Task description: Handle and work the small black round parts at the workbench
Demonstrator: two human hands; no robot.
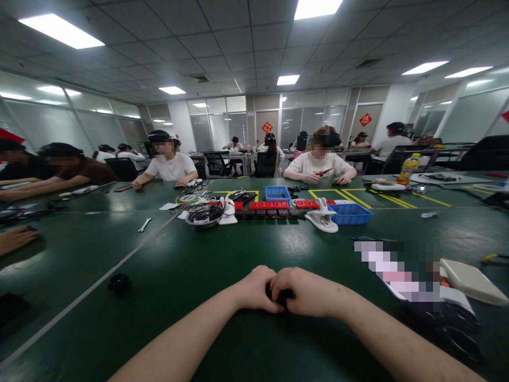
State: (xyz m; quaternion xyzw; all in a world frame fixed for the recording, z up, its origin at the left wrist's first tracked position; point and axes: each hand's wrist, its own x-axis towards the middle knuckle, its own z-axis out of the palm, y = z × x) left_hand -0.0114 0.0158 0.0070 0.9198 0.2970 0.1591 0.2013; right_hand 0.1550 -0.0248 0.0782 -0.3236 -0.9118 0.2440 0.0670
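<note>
Near the green table's (167,276) front edge, the left hand (256,289) and right hand (306,292) meet, fingers curled tight around a small black object (279,294).

The green table top (167,297) is smooth with a slight sheen, ceiling lights glare off it. At my 12 o'clock, blue bins (351,214) look like matt plastic, and the white clamp (323,217) is glossy plastic. Little wrench (145,225) at 11 is shiny metal.
</note>
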